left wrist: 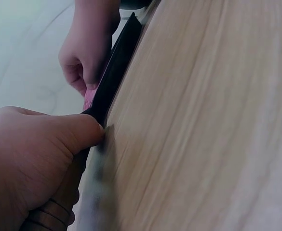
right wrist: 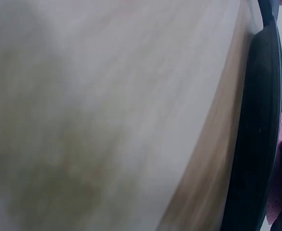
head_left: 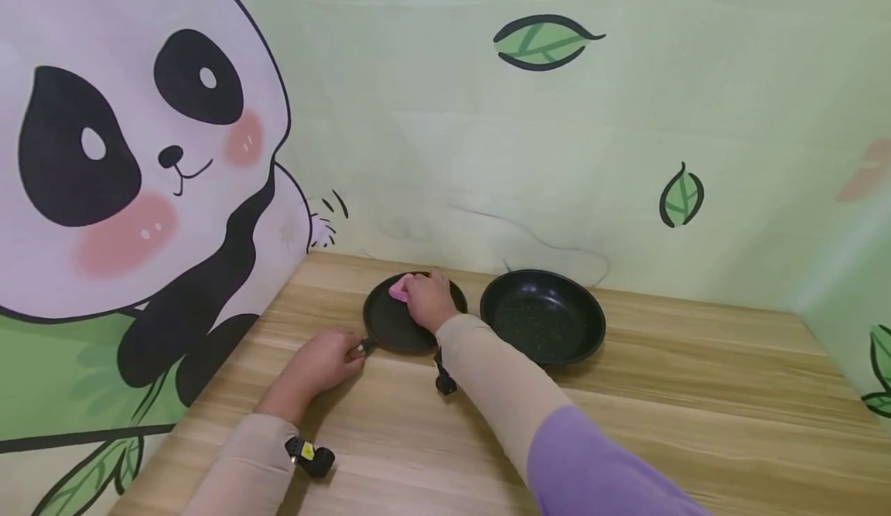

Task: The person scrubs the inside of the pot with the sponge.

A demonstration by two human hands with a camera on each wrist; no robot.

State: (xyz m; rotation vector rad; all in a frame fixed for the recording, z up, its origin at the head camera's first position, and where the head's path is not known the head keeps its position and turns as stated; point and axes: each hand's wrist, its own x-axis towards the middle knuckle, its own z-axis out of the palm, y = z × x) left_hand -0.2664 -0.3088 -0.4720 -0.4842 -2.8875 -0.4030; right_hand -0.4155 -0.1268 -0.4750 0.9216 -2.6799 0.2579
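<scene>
Your left hand (head_left: pixel 323 363) is closed around the short handle (head_left: pixel 370 343) of a shallow black pan (head_left: pixel 390 326), with the thumb lying along it. The pan sits on the far left part of a wood-grain table (head_left: pixel 696 369), its handle pointing left and toward you. Your right hand (head_left: pixel 429 301) reaches over the pan, fingers curled to hold a pink sponge (head_left: pixel 400 289) against its far inner surface. Just right of the pan is a deeper black frying pan (head_left: pixel 543 315), partly behind your right sleeve (head_left: pixel 501 384). A large panda (head_left: pixel 198 125) decorates the left wall.
</scene>
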